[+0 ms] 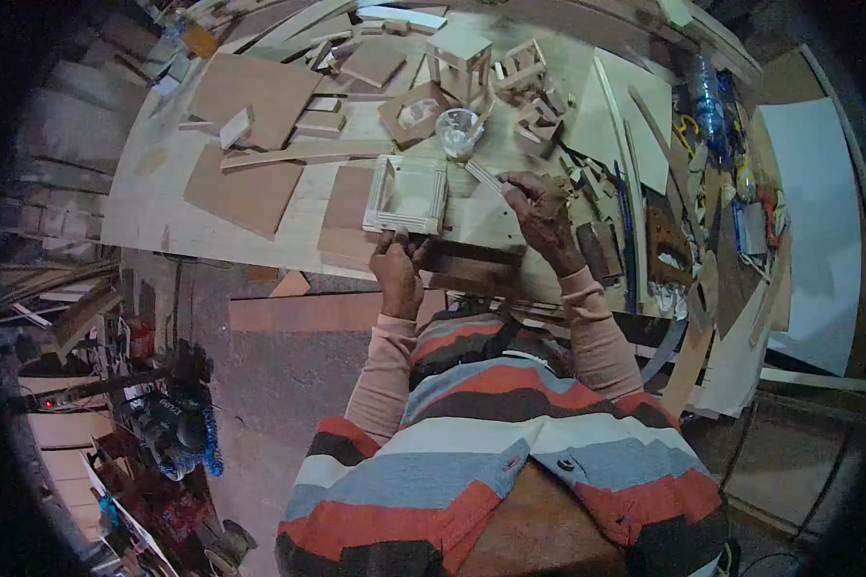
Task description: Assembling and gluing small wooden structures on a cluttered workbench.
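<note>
Dim workshop, bluish light. Pale wooden counter strewn with board offcuts and thin strips. Grey concrete floor below. Stacked timber at left. White sheet at right

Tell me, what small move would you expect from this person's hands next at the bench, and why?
Probably the right hand brings its thin wooden strip down to the square wooden frame. The strip is held pinched just right of the frame, apart from it, while the left hand rests at the frame's near edge as if steadying it.
</note>
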Motion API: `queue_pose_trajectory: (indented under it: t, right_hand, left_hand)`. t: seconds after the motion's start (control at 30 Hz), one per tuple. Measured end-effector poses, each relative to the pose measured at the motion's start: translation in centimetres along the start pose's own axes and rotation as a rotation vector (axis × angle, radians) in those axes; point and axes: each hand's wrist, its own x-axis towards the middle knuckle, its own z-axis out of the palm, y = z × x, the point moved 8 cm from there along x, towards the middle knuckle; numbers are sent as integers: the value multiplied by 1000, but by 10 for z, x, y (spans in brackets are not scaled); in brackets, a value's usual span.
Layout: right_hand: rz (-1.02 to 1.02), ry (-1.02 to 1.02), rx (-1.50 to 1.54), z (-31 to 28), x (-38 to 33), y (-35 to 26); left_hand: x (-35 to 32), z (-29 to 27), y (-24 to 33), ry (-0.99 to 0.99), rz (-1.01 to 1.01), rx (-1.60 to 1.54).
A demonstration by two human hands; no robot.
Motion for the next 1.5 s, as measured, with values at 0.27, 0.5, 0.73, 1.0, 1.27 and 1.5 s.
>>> queue_pose_trajectory:
  t: [0.27, 0.5, 0.73, 1.0, 1.27, 1.5]
  right_hand:
    - [-333, 32, -155, 31, 30, -55]
    - [-276, 32, -279, 63, 36, -73]
    - [-308, 104, -291, 70, 37, -74]
    - [-289, 102, -270, 80, 38, -67]
    - [-261, 142, -289, 83, 37, -58]
    - [-273, 209, -285, 72, 28, -53]
  left_hand:
    - [7, -9, -4, -10, -48, 27]
    - [-3, -5, 12, -29, 25, 174]
    - [-20, -11, 90, 5, 367, 723]
    - [22, 80, 170, -464, 981, 1042]
    - [41, 123, 144, -875, 995, 1178]
    - [42, 126, 136, -819, 1067, 1218]
